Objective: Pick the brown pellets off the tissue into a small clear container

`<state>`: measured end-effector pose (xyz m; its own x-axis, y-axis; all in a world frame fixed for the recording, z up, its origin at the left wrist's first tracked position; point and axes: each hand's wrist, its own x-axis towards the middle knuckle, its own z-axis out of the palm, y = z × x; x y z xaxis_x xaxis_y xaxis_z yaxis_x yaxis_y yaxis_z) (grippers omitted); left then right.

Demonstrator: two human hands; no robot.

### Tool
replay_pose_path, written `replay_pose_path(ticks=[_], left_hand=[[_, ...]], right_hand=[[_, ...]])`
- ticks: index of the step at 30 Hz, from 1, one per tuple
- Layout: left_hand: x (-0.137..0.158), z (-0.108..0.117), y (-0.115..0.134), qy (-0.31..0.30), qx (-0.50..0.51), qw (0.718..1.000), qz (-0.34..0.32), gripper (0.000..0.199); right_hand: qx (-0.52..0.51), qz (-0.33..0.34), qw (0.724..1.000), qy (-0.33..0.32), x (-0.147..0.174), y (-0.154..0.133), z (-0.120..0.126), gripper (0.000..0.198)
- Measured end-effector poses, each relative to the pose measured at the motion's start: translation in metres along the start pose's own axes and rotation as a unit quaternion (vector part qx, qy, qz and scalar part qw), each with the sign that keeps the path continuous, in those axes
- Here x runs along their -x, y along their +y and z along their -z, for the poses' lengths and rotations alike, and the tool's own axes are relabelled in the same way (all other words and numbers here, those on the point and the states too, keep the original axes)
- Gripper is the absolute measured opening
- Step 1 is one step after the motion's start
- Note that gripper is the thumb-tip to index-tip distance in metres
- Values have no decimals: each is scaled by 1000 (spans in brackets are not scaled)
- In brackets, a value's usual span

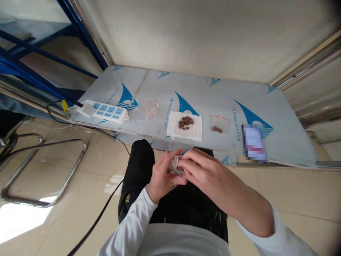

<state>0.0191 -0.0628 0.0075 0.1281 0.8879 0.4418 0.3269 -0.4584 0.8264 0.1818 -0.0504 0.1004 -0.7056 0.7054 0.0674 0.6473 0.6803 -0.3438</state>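
Note:
Over my lap, my left hand (163, 176) grips a small clear plastic bag (175, 164) from its left side. The fingers of my right hand (198, 167) pinch at the bag's opening; whether they hold anything small is hidden. On the table in front of me, a white tissue (174, 126) carries a pile of small brown pieces (185, 122). To its right lies a clear zip bag (223, 125) with similar brown pieces at its bottom. Left of the tissue are several flat clear zip bags (151, 109) with reddish seals.
A white power strip (110, 112) with blue sockets sits at the table's left, its black cable (106, 132) running down past my leg. A phone-like item (254, 143), blurred out, lies at the right front edge. A metal chair frame (70, 167) stands on the floor at left.

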Motion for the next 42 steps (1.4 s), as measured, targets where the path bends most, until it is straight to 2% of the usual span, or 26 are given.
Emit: replay_pose_path(ticks=[3, 5, 7, 11, 14, 17, 20, 23, 25, 28, 32, 42], left_hand=[[1, 1, 2, 10, 1, 1000, -7, 55], [1, 1, 3, 26, 0, 1000, -6, 55], [1, 2, 4, 41, -6, 999, -3, 53], [2, 3, 3, 48, -5, 999, -2, 57], [4, 3, 2, 43, 14, 999, 2, 65], [5, 1, 0, 47, 18, 999, 3, 60], [6, 1, -2, 58, 17, 998, 14, 55], [8, 1, -5, 60, 23, 997, 38, 58], [9, 3, -6, 59, 26, 997, 48, 58], [11, 6, -6, 58, 25, 997, 54, 58], [11, 9, -8, 62, 16, 996, 67, 56], [11, 6, -11, 65, 21, 995, 75, 55]], right_hand=[[21, 31, 999, -22, -1, -1, 3, 25], [18, 39, 999, -5, 0, -2, 5, 30], [-13, 32, 999, 27, 1, -3, 6, 32], [-91, 1, 991, 93, 0, -6, 4, 20], [-102, 3, 991, 89, -3, -11, 2, 15], [-131, -8, 987, 92, -3, -11, -1, 16], [-192, -82, 964, 167, -4, 12, -15, 18], [-177, -196, 929, 259, -15, 62, -47, 15], [-141, -237, 924, 265, -27, 100, -72, 16], [-71, -258, 936, 227, -44, 140, -102, 22], [-20, -253, 949, 186, -53, 153, -115, 26], [-4, -221, 958, 184, -55, 166, -114, 22]])
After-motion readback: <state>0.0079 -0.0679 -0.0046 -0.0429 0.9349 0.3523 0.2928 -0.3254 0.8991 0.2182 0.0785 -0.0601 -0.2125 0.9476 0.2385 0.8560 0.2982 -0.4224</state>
